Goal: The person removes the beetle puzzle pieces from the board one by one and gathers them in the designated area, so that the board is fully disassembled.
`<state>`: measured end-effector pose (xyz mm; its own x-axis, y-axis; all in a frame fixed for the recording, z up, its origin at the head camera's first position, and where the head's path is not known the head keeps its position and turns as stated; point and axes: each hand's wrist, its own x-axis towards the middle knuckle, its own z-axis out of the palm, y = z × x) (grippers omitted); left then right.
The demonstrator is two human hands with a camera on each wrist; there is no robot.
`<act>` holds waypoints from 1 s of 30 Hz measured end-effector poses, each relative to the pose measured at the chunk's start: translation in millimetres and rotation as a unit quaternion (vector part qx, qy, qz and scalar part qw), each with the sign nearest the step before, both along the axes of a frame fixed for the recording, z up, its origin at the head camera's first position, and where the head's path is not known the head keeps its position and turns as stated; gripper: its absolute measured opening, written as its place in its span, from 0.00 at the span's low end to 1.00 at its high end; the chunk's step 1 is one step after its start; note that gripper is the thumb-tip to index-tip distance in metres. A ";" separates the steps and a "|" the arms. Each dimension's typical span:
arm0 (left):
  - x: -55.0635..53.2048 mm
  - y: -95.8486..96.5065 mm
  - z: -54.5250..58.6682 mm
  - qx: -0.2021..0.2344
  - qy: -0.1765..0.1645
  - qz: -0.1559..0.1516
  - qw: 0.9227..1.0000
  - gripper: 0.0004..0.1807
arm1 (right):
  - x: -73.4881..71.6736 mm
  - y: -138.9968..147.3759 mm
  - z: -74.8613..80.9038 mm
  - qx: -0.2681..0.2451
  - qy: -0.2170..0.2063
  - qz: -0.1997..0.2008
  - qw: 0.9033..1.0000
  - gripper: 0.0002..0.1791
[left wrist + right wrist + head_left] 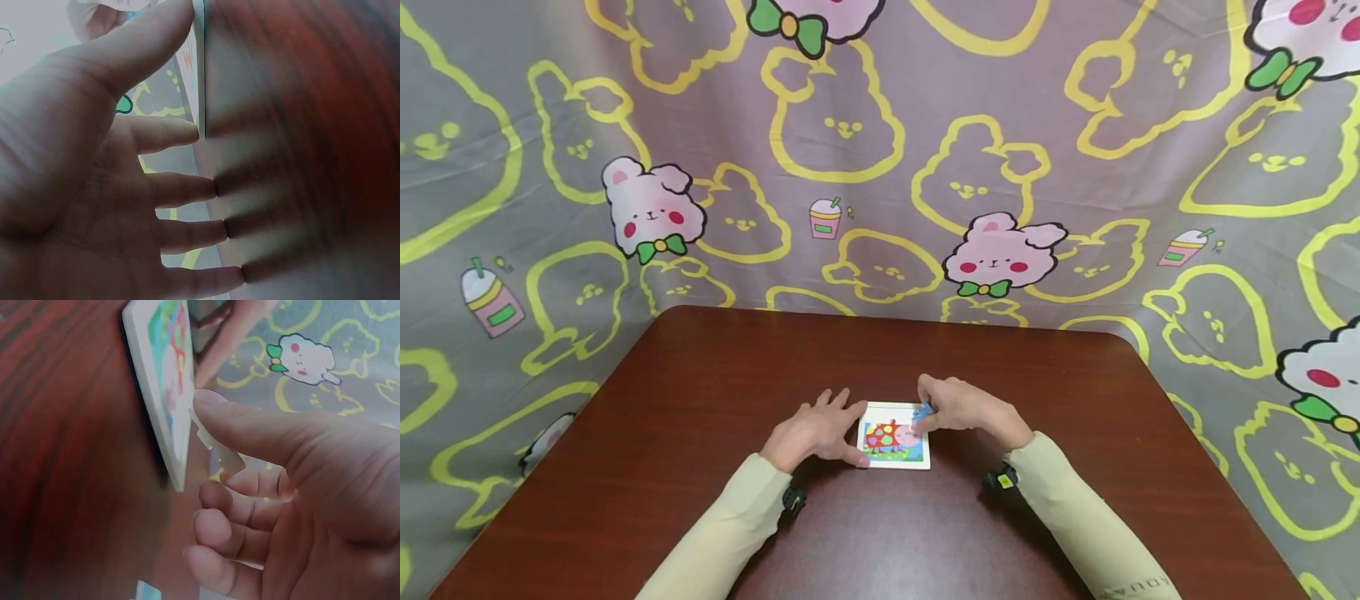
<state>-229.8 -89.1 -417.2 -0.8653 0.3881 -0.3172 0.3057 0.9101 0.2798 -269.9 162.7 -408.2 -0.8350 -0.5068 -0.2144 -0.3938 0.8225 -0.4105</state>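
A small jigsaw puzzle in a white frame [892, 464] lies on the table, with a red, colourfully spotted bug on its picture. Its upper part shows plain white. My left hand [820, 432] has its fingers spread, the thumb on the near left corner of the frame and the index fingertip at the far left one. In the left wrist view the fingertips meet the tabletop beside the frame edge [201, 81]. Over the right side of the picture, my right hand [958, 406] pinches a thin blue puzzle piece [922, 411], seen edge-on as a pale piece [215, 449] in the right wrist view.
The dark reddish-brown table [760, 350] extends all round the puzzle. A teal and white bit [147, 591] shows at the bottom of the right wrist view. A cartoon-printed curtain [865, 125] stands behind the table and at both sides.
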 end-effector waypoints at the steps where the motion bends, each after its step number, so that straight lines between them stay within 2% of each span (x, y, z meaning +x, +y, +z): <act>1: -0.2 0.2 -0.1 0.000 0.000 -0.001 1.000 0.53 | -0.2 1.8 1.1 -0.004 -0.003 -0.005 1.000 0.24; 10: -1.3 1.0 -1.3 -0.003 -0.002 0.001 1.000 0.53 | -2.9 19.6 5.9 -0.051 -0.026 -0.015 0.998 0.23; 21: -1.9 -0.8 -3.4 -0.007 -0.001 0.001 1.000 0.53 | -9.7 54.7 9.3 -0.098 -0.017 -0.018 0.995 0.22; 26: -1.3 -1.1 -2.6 -0.007 0.001 0.000 1.000 0.53 | -12.5 71.0 5.9 -0.110 -0.016 0.000 0.994 0.23; 30: -0.6 -0.9 -2.3 -0.008 0.000 -0.001 1.000 0.53 | -13.7 81.4 4.2 -0.126 -0.037 0.017 0.991 0.24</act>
